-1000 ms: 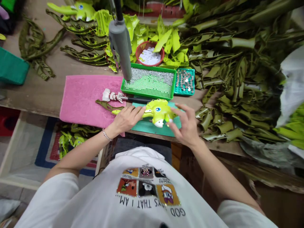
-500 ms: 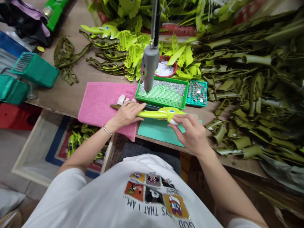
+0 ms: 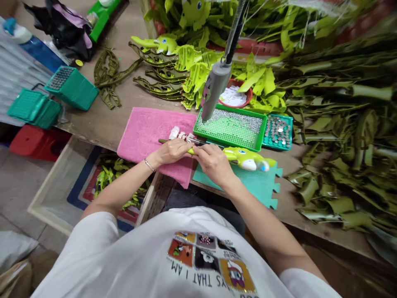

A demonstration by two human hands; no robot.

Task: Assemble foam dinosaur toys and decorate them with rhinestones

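Note:
A lime-green plastic dinosaur toy lies on its side along the table's front edge, head to the right over a teal foam mat. My left hand and my right hand are both closed round the toy's long tail end, close together, over the edge of a pink towel. A small white plastic part and a dark rod lie just behind my hands.
A grey electric screwdriver hangs over a green tray of screws. A teal tray of discs, a red bowl, heaps of green plastic shells, teal boxes at left, a floor bin.
The toy has been turned from face-up onto its side. My right hand has left the toy's head and come over to the tail beside my left hand. The view has swung left.

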